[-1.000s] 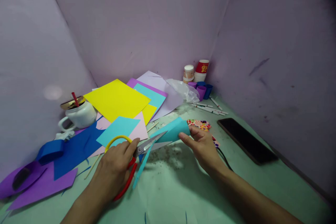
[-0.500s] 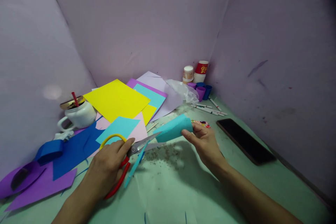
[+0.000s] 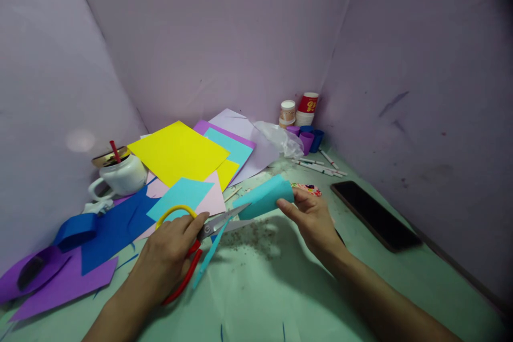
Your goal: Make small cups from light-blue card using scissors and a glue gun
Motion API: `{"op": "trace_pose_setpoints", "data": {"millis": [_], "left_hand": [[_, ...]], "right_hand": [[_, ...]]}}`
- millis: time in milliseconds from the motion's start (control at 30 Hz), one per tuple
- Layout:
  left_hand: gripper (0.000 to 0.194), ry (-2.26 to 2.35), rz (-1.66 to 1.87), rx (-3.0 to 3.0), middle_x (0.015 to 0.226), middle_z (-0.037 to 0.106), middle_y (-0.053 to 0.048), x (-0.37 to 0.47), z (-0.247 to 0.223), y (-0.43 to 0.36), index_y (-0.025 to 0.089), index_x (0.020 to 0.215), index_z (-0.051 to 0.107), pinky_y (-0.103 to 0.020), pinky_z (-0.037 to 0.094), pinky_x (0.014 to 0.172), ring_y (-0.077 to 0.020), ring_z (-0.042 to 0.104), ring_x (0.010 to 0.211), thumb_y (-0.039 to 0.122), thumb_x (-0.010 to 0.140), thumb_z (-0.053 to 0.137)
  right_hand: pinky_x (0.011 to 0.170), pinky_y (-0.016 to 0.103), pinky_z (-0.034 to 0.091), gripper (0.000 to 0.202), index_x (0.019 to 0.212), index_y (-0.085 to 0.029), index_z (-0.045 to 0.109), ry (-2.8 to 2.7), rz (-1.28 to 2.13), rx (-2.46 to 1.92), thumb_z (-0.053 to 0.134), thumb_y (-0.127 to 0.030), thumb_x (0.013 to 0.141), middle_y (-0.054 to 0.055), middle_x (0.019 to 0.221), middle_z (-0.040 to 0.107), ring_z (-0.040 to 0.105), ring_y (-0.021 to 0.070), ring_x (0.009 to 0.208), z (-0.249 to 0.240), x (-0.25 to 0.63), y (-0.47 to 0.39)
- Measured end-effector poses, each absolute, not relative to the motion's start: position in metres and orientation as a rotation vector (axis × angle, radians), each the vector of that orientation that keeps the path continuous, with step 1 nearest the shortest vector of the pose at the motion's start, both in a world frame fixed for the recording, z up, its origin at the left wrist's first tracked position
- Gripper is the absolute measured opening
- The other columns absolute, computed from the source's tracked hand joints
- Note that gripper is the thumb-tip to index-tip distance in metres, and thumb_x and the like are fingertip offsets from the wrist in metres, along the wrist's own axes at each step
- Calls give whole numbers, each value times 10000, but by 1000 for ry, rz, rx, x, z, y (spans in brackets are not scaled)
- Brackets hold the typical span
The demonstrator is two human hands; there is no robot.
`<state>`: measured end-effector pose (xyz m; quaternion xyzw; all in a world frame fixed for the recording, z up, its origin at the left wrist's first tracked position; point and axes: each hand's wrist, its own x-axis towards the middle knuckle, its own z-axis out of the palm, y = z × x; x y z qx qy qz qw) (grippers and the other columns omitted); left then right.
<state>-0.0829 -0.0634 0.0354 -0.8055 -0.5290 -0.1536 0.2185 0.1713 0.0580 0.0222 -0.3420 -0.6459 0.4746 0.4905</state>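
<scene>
My left hand [image 3: 172,251] is closed round the scissors [image 3: 208,230], which have a yellow and a red handle. Their blades are apart, with the light-blue paper [image 3: 266,197] between them at its left end. That paper is rolled into a tube, and a narrow strip [image 3: 210,259] of the same colour hangs down by the blades. At the tube's right end, my right hand [image 3: 310,216] pinches the paper between thumb and fingers. A colourful patterned thing [image 3: 306,188] shows partly behind the right fingers.
Sheets of yellow paper [image 3: 180,152], blue paper [image 3: 120,230] and purple paper [image 3: 68,288] lie at the left, near a white mug [image 3: 124,176]. Paper cups [image 3: 308,109], a plastic bag [image 3: 280,139] and several markers [image 3: 318,167] are at the back. A phone [image 3: 374,216] lies at the right.
My left hand and the scissors have shifted slightly right, so the blades reach further over the light-blue paper. The hanging strip has moved with them. My right hand stays nearly still.
</scene>
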Motion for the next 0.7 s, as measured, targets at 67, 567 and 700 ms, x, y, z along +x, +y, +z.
{"op": "trace_pose_setpoints", "data": {"millis": [67, 567, 700], "left_hand": [[385, -1469, -433, -2237, 872, 641, -146, -83, 33, -63, 108, 1209, 433, -379, 544, 559, -255, 639, 722, 108, 831, 361], [370, -1687, -478, -2306, 899, 626, -99, -72, 27, -61, 164, 1221, 468, -345, 527, 640, -226, 613, 809, 166, 856, 404], [336, -1718, -509, -2292, 846, 635, -64, -72, 28, -60, 194, 1184, 503, -290, 521, 622, -192, 622, 772, 185, 865, 398]], "right_hand": [[832, 402, 467, 205, 838, -186, 701, -1584, 1157, -831, 664, -372, 759, 62, 854, 707, 633, 239, 831, 22, 171, 57], [811, 376, 485, 182, 815, -188, 701, -1580, 1185, -812, 665, -358, 762, 61, 851, 717, 646, 240, 836, 17, 165, 50], [807, 381, 478, 181, 809, -181, 690, -1561, 1169, -832, 658, -354, 767, 61, 828, 702, 631, 232, 813, 15, 164, 51]]}}
